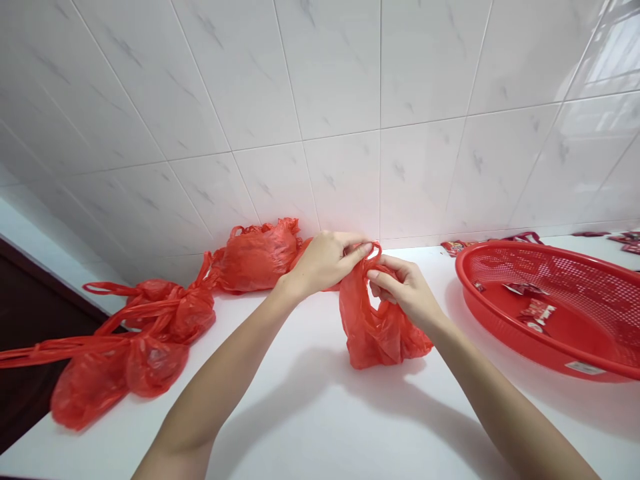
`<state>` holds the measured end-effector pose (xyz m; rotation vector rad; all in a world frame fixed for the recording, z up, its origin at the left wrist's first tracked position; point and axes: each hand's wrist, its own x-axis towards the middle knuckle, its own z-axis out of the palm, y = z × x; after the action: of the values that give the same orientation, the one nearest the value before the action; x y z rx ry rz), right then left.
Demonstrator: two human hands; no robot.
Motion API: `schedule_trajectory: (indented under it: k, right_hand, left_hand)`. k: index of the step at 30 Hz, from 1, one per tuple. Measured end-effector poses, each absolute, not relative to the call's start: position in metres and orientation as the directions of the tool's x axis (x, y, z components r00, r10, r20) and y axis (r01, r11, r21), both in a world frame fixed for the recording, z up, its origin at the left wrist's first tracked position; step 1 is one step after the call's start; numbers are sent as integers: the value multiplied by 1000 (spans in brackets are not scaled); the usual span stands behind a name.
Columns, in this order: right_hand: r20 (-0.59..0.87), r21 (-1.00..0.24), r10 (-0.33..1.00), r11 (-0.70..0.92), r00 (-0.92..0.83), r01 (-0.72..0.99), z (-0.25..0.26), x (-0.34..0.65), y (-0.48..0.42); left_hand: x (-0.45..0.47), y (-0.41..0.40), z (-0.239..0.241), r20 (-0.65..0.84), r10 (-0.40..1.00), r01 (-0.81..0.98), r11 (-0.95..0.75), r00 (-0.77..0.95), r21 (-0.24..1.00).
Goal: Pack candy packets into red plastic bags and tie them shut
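Note:
A red plastic bag [373,337] hangs between my two hands, its lower end at or just above the white tabletop. My left hand [334,259] pinches the top of a handle loop, thumb and fingers closed on it. Slightly lower and to the right, my right hand [403,285] is closed on the other handle part, thumb pressed against the fingers. Through the gap between the handles, white shows. What the bag contains, if anything, is hidden by the crumpled plastic.
A red perforated basket [530,347] with a few small wrapped packets [537,310] stands at the right. More packets [455,248] lie behind it by the tiled wall [340,180]. Filled red bags [257,260] sit at the back left; tied ones [95,387] lie near the left edge.

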<state>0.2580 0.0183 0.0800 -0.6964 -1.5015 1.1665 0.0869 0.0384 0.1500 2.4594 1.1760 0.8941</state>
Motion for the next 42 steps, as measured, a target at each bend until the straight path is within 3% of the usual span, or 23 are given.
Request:
schedule_trajectory:
  k: [4,7,10,13,15,20,26,30,37,39,42]
  right_hand:
    - [449,-890,847,452,-284,-60,78,261,22]
    - [513,-850,831,527,-214,6,74,262,26]
    - [558,-817,813,573,-163,60,71,262,28]
    - [560,-800,788,594,-257,78,71,263,27]
    - [583,-762,749,638,-315,107,72,264,27]
    - [660,-654,685,726,-308,211,71,269,32]
    - [712,-515,601,799,-363,312,70,273,34]
    - [720,-430,524,852,-456,299,74,271,27]
    - [755,-303,489,851,-438,428,72,273,30]
    - [753,-301,484,856,-445,421,75,276,29]
    - [736,-400,520,851,-434,341,84,284,24]
  left_hand:
    - [93,39,146,420,836,735,-525,352,429]
    - [92,41,145,340,889,754,-445,306,484]
    - [86,48,143,112,902,678,-390,416,623]
    - [79,58,138,-159,799,595,-283,580,752]
    - [77,66,131,-245,722,543,-211,647,813]
    - [73,77,112,-194,629,324,-96,752,941]
    - [74,79,96,-188,575,222,12,796,975]
    - [74,80,89,-102,603,100,38,791,994]
    - [66,78,90,-105,630,99,45,769,994]
    - [63,76,93,-103,646,89,54,757,995]
    - [57,74,94,-48,715,51,18,698,999]
